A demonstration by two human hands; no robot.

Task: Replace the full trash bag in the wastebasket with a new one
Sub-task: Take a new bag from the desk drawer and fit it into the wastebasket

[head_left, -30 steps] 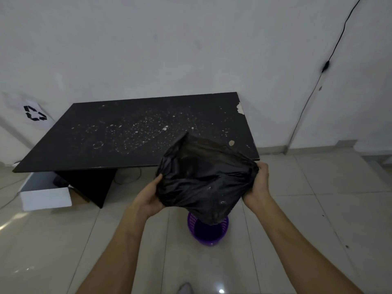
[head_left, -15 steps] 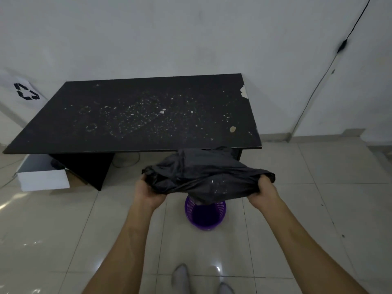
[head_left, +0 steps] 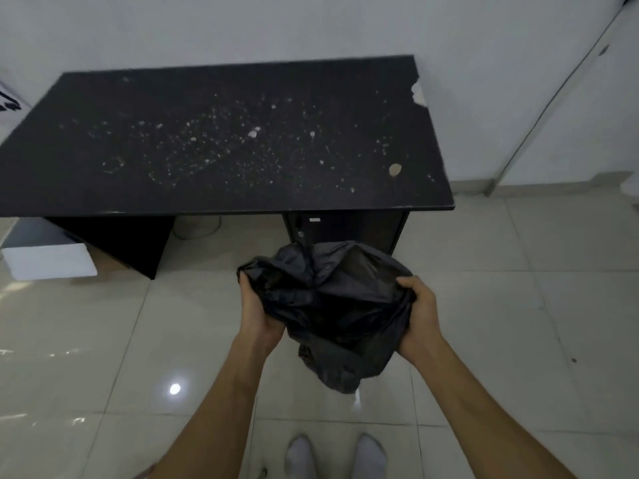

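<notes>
A black trash bag [head_left: 332,305] hangs crumpled between both hands over the tiled floor, in front of the black table. My left hand [head_left: 257,314] grips the bag's left edge, and my right hand [head_left: 416,316] grips its right edge. The bag's lower end droops down toward my feet. The purple wastebasket is hidden behind the bag and cannot be seen.
A black table [head_left: 221,140] speckled with white crumbs stands against the wall ahead. A white box [head_left: 48,259] lies on the floor under its left side. A cable [head_left: 539,115] runs down the wall at right. My feet in white socks [head_left: 335,454] stand on glossy tiles.
The bag has come down and in toward my body, bunched between my hands. The view has tilted downward, and the purple wastebasket, visible before, is now covered by the bag.
</notes>
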